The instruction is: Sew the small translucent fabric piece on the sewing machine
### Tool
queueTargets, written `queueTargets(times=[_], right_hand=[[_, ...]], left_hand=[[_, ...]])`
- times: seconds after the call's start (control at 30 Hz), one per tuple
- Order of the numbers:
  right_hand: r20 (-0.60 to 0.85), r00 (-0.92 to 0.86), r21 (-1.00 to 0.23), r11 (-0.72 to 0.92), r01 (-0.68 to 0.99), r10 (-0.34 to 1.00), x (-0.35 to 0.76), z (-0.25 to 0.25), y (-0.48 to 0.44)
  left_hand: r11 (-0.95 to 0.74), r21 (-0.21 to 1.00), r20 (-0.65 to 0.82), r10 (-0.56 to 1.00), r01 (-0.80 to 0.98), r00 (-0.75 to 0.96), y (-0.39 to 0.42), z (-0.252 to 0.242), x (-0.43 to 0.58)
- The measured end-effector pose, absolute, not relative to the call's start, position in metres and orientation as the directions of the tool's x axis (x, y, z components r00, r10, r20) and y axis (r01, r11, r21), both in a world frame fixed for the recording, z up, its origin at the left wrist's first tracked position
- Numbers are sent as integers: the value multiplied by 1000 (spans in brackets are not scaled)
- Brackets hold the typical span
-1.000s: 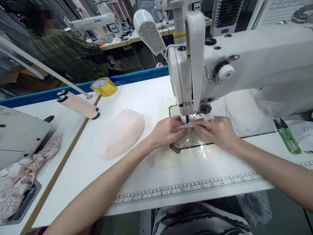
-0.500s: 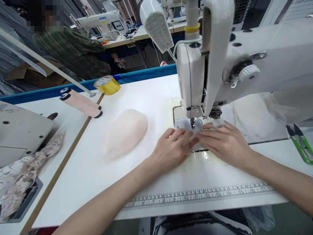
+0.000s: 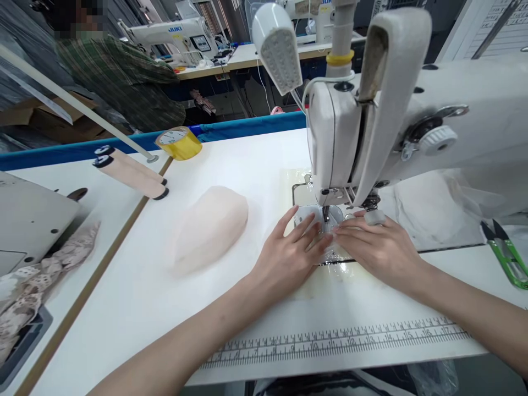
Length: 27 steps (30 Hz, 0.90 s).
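Observation:
The white sewing machine [image 3: 336,148] stands over the work, its presser foot [image 3: 326,213] low above the metal needle plate [image 3: 303,192]. My left hand [image 3: 291,250] lies left of the foot with fingers stretched and spread, fingertips on the plate. On the other side, my right hand [image 3: 381,247] rests flat, fingers extended close together, tips just right of the foot and near the left fingertips. Whether a thin, sheer piece lies under the fingers is too hard to make out. A pale pink molded cup [image 3: 212,228] sits on the table to the left.
White sheer fabric [image 3: 429,203] lies behind my right hand. Green thread snips [image 3: 507,253] are at far right. Pink thread spools [image 3: 132,176] and a yellow tape roll [image 3: 181,144] stand at back left. A printed ruler [image 3: 330,344] runs along the front edge. A person [image 3: 119,82] sits beyond.
My left hand's fingers have gone from curled together to spread out on the plate. The right hand stays by the foot. The whole view has shifted slightly.

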State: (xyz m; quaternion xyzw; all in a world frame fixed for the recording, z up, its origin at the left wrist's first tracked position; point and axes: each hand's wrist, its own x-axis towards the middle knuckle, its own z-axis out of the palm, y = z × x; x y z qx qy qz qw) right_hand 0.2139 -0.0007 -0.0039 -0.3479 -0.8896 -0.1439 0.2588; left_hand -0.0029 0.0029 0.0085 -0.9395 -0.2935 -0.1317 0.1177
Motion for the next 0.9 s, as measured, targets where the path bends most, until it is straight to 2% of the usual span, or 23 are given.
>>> queueTargets(times=[0.3,0.53,0.9], right_hand=[[563,-588,101,658,746,581,212,-6,6],[545,-645,210,658,723,536,211,-3,2],[515,-626,148,658,738,586,212,-5,1]], left_hand=[[-771,-140,365,543,621,756,17,6,-3],[-790,-119,387,521,601,761,3,7,-4],[-805,-56,393,526,590,754,8,5,-5]])
